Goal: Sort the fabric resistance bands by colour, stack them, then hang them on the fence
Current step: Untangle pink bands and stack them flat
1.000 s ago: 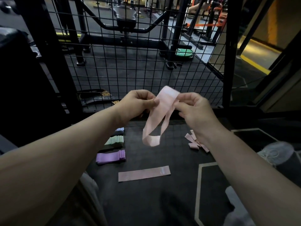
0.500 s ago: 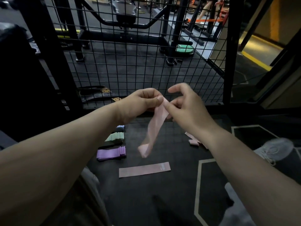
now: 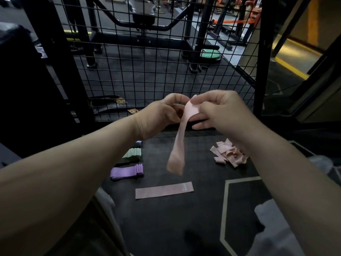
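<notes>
A pale pink fabric band [image 3: 178, 150] hangs in the air between my hands, its lower loop dangling above the floor. My left hand [image 3: 162, 115] and my right hand [image 3: 219, 109] both pinch its top end, close together. On the dark floor below lies one pink band [image 3: 164, 190] spread flat. A loose heap of pink bands [image 3: 228, 153] sits to the right. To the left stand a purple stack [image 3: 127, 171], a mint green stack [image 3: 133, 153] and a blue stack [image 3: 138, 144], partly hidden by my left forearm. The black wire fence [image 3: 166, 71] rises just behind.
A black upright post [image 3: 263, 58] frames the fence on the right. Gym machines and a green weight plate [image 3: 210, 55] stand beyond the mesh. A dark padded block [image 3: 27, 89] fills the left. Grey lines mark the floor mat [image 3: 224, 209]. My knees show at the bottom.
My hands have drawn the top of the pink band together; its open loop has collapsed into a narrow hanging strip. The view has shifted slightly.
</notes>
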Demonstrator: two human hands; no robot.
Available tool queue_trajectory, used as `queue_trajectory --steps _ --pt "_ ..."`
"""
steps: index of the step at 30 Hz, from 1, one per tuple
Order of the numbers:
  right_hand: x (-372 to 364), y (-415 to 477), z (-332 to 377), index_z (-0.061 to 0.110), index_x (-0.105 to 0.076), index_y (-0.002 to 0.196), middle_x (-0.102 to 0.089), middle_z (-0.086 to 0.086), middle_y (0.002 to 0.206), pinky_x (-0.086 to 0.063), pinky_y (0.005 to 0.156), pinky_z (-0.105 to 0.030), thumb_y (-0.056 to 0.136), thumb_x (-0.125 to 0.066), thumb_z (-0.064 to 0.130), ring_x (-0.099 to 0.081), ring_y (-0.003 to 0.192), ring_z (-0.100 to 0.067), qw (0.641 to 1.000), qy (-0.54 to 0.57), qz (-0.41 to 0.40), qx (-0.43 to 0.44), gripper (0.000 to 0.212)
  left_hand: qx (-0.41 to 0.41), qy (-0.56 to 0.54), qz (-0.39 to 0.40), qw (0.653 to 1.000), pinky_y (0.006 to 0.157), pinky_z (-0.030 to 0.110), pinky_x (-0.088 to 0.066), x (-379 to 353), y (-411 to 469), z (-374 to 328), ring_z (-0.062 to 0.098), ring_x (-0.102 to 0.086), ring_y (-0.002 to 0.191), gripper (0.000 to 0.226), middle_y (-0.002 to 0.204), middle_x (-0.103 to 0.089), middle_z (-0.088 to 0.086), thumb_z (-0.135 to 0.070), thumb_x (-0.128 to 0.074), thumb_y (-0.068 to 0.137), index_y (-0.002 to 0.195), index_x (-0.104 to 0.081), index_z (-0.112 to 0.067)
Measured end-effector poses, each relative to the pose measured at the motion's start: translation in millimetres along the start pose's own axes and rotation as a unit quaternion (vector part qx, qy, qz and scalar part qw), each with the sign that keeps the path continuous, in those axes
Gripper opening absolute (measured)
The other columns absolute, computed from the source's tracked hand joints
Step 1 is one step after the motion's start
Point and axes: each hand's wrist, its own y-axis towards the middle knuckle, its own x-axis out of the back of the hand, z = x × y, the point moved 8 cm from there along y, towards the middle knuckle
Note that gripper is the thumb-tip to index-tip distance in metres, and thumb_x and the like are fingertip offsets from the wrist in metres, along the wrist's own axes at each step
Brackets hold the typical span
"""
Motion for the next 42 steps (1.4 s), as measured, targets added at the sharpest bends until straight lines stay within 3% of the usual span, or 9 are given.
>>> queue_trajectory --steps 2,7,11,16,21,30,35,39,42 --pt "-2.0 0.9 2.5 0.004 -0.066 0.111 -0.071 -0.013 0.103 -0.061 0.079 -0.040 0.091 -0.055 -0.006 -0.074 0.089 -0.022 0.999 -0.025 0.029 0.003 0.025 0.009 0.002 0.044 0.999 0.099 0.043 -0.038 -5.9 -2.5 0.0 0.030 -0.051 0.103 0.073 0.112 -0.055 0.022 0.004 -0.039 0.057 0.130 -0.046 0.002" --pt "-3.3 -0.3 24.1 0.020 -0.069 0.113 -0.071 0.005 0.096 -0.058 0.082 -0.028 0.089 -0.069 0.010 -0.070 0.085 -0.006 0.963 -0.245 0.041 0.109 0.026 0.038 0.128 0.125 0.983 0.079 0.015 -0.047 -24.5 -12.2 7.6 0.003 -0.063 0.096 0.056 0.114 -0.067 0.009 0.007 -0.055 0.077 0.133 -0.049 0.005" --pt "5.3 3.9 34.3 0.030 -0.070 0.098 -0.054 0.007 0.102 -0.042 0.068 -0.018 0.094 -0.063 0.033 -0.054 0.079 0.001 0.936 -0.311 -0.026 0.165 0.009 0.062 0.163 0.138 0.975 0.095 0.033 -0.052 -21.4 -14.3 16.2 0.022 -0.064 0.110 0.045 0.117 -0.069 0.016 0.009 -0.059 0.084 0.128 -0.056 -0.001" --pt "37.5 11.8 30.3 0.022 -0.066 0.099 -0.065 0.003 0.092 -0.048 0.062 -0.024 0.097 -0.057 0.035 -0.062 0.078 -0.008 0.964 -0.210 -0.119 0.109 0.016 0.126 0.142 0.180 0.965 0.090 0.053 -0.054 -24.7 -23.0 25.4 0.037 -0.068 0.091 0.033 0.107 -0.067 0.027 0.006 -0.061 0.085 0.117 -0.057 0.010" --pt "68.6 11.8 13.7 0.012 -0.065 0.094 -0.067 -0.003 0.089 -0.059 0.056 -0.031 0.098 -0.057 0.035 -0.068 0.077 -0.018 0.978 -0.103 -0.173 0.055 0.025 0.173 0.167 0.202 0.949 0.084 0.049 -0.057 -25.4 -29.3 30.9 0.036 -0.068 0.086 0.031 0.113 -0.061 0.039 0.007 -0.064 0.087 0.114 -0.052 0.017" --pt "110.7 10.8 -57.6 0.022 -0.064 0.091 -0.066 -0.001 0.095 -0.054 0.057 -0.021 0.098 -0.059 0.031 -0.064 0.080 -0.012 0.972 -0.011 -0.222 -0.075 0.013 0.244 0.271 0.110 0.924 0.054 0.031 -0.056 -0.6 -35.0 40.1 0.023 -0.067 0.062 0.017 0.087 -0.071 0.016 -0.010 -0.069 0.089 0.101 -0.062 0.000" --pt "113.5 6.1 -110.3 0.011 -0.065 0.108 -0.068 -0.005 0.091 -0.046 0.049 -0.019 0.098 -0.059 0.028 -0.063 0.060 -0.006 0.974 -0.045 -0.166 -0.145 0.021 0.258 0.346 0.028 0.902 0.050 0.025 -0.046 32.1 -29.4 50.4 0.022 -0.065 0.059 0.030 0.080 -0.072 0.012 -0.025 -0.076 0.085 0.097 -0.066 0.001" --pt "105.5 -0.1 -147.4 0.011 -0.065 0.102 -0.069 -0.015 0.110 -0.054 0.062 -0.031 0.097 -0.061 0.027 -0.067 0.090 -0.029 0.970 0.034 -0.118 -0.211 0.017 0.267 0.355 -0.047 0.894 0.046 0.023 -0.041 56.2 -28.2 54.3 0.024 -0.064 0.057 0.023 0.072 -0.070 0.011 -0.020 -0.081 0.081 0.089 -0.067 -0.003" --pt "102.8 -2.9 -160.6 0.013 -0.064 0.104 -0.070 -0.008 0.099 -0.052 0.068 -0.034 0.096 -0.062 0.027 -0.069 0.083 -0.024 0.968 0.049 -0.096 -0.225 0.016 0.284 0.374 -0.076 0.880 0.043 0.023 -0.044 67.8 -30.7 57.2 0.024 -0.063 0.058 0.028 0.070 -0.068 0.012 -0.017 -0.080 0.082 0.096 -0.065 0.002"
